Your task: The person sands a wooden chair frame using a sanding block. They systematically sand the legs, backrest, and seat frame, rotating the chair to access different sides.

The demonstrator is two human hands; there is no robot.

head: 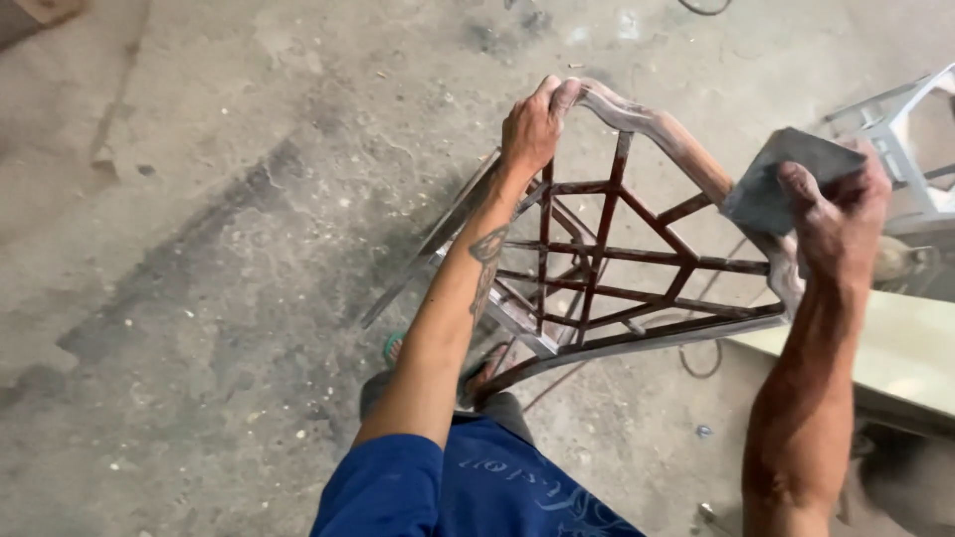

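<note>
Dusty right hand (836, 214) on grey sanding block (781, 179)

a wooden chair back (637, 239) of dark reddish-brown wood fills the middle of the frame, tilted, its curved top rail toward the upper right. thin bars cross inside it in a lattice. a grey, flat sanding pad (771, 184), roughly square, is pressed against the rail's right-hand curve at the right of the frame.
</note>
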